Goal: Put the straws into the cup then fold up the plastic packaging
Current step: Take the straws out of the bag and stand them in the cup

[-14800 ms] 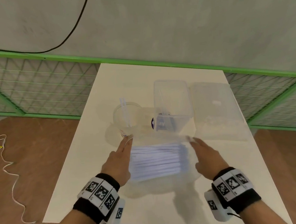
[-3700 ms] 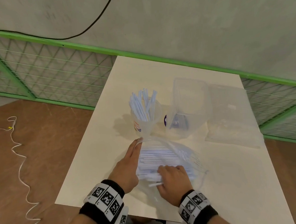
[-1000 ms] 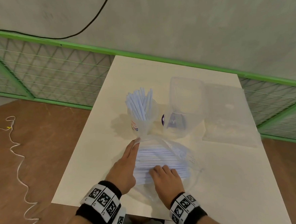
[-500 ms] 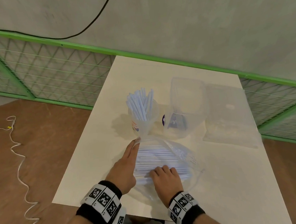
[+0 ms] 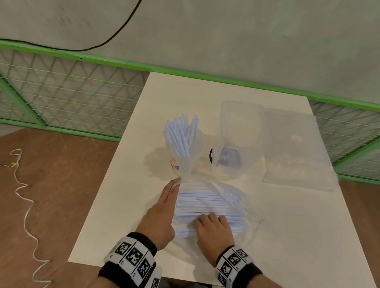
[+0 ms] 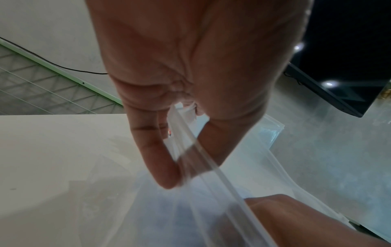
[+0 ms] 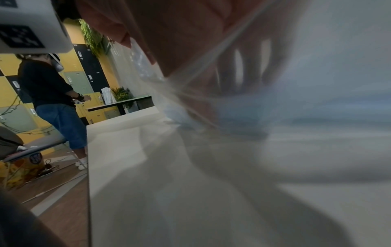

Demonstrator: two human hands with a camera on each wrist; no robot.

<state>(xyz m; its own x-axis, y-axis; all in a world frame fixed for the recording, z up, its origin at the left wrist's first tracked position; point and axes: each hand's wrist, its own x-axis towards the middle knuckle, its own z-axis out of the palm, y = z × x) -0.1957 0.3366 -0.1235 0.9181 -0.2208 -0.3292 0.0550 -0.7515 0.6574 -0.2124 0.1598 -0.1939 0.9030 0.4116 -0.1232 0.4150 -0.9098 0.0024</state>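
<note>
A clear cup (image 5: 186, 154) at the table's middle holds a bunch of pale blue straws (image 5: 181, 136) standing upright. Just in front of it lies the clear plastic bag (image 5: 229, 196), with a flat stack of straws (image 5: 199, 199) inside. My left hand (image 5: 164, 204) lies along the bag's left side and pinches its rim strip (image 6: 190, 147) between thumb and forefinger, holding the mouth up. My right hand (image 5: 210, 226) is inside the bag at the near end of the stack. Its fingers (image 7: 249, 66) curl over some straws (image 7: 243, 108), blurred through the plastic.
A tall clear plastic box (image 5: 242, 138) stands right of the cup, and its flat lid (image 5: 295, 152) lies further right. The white table (image 5: 303, 237) ends close to my wrists. A green mesh fence (image 5: 68, 96) runs behind it. Another person (image 7: 50, 100) stands far off.
Over the last second both hands have barely moved; the right hand stays in the bag on the straws. Since the earliest frame the cup has filled from one straw to a bunch.
</note>
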